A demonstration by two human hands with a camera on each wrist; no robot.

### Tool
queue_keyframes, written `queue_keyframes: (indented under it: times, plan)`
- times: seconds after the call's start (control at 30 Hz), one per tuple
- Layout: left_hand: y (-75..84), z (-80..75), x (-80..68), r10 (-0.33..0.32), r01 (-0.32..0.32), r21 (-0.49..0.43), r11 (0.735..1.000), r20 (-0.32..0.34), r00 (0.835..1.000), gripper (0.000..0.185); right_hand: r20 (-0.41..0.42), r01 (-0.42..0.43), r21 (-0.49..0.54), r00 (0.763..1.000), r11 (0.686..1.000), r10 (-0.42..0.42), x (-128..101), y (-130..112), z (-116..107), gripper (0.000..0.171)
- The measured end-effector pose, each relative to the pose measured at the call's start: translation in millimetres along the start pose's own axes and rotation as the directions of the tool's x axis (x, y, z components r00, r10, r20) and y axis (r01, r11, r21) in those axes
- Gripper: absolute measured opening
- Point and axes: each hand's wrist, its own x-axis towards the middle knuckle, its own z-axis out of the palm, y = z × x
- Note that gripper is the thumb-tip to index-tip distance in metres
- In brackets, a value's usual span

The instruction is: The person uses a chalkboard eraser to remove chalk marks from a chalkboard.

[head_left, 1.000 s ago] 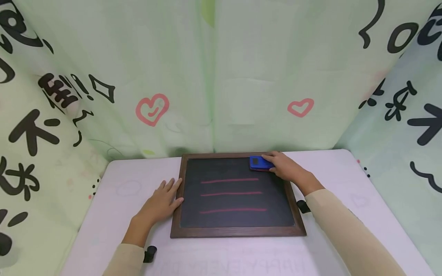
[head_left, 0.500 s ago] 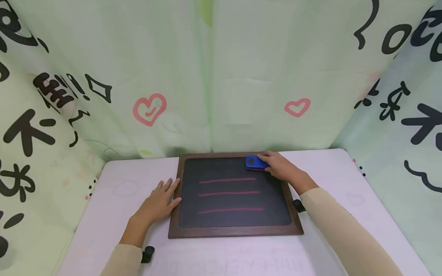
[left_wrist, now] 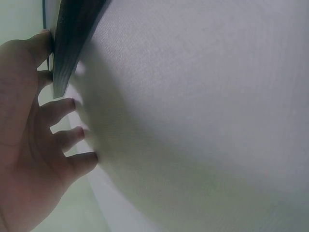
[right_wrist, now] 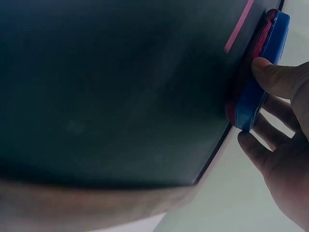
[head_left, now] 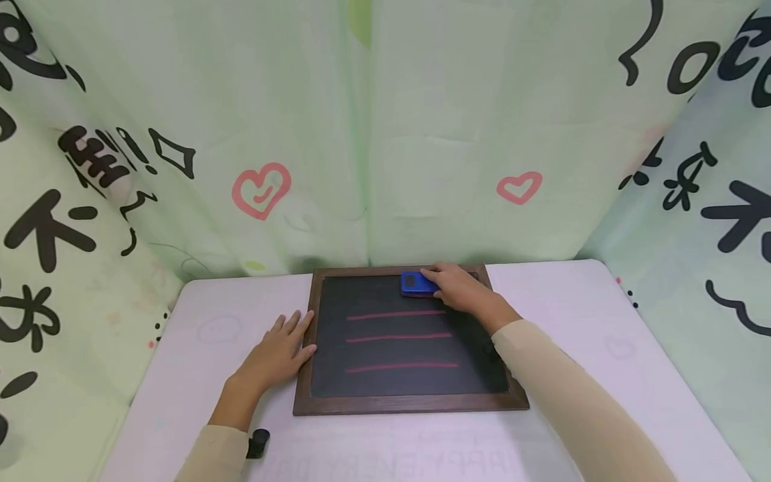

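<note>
1. On the far edge of the chalkboard (head_left: 409, 335), right hand (head_left: 460, 291) grasping a blue eraser (head_left: 417, 283), thumb and fingers curled round its sides, forearm stretched across the board from the near right.
2. Seen from the right wrist: thumb on the eraser's (right_wrist: 260, 72) near side, other fingers behind it, its red felt face pressed flat to the dark surface.
3. Left hand (head_left: 278, 355) released, flat on the table (head_left: 199, 348), fingers spread and straight, thumb and forefinger touching the board's left frame.
4. Confirmed from the left wrist: left hand (left_wrist: 34, 145) palm down, fingertips against the frame (left_wrist: 67, 43).
5. Counted: one chalkboard, one eraser, three red chalk lines (head_left: 397, 338), two hands, two pale sleeves.
6. Eraser lying just beyond the farthest line, near the board's far right part.
7. Behind the table, green curtain (head_left: 373, 134) with two pink hearts (head_left: 260, 190) and black writing.
8. Hidden or unclear: part of the far right frame covered by the right hand; curtain writing cut off at both sides; faint print on the near table unreadable; small black object (head_left: 259, 443) at the left cuff too small to identify.
</note>
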Motion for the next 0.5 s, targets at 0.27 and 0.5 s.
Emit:
queue_keyframes:
  times: [0.27,0.5]
  plan:
    - [0.5,-0.7,-0.2,0.002,-0.002,0.005,1.000,0.003,1.000,0.070,0.052,-0.019,-0.063,0.998,0.998,0.023,22.8,-30.2,-0.2,0.062]
    - [-2.9,3.4,1.3,0.010,-0.010,0.008,1.000,-0.003,1.000,0.070,0.080,0.035,-0.137,0.996,0.990,-0.024,48.0,-61.7,3.3,0.062]
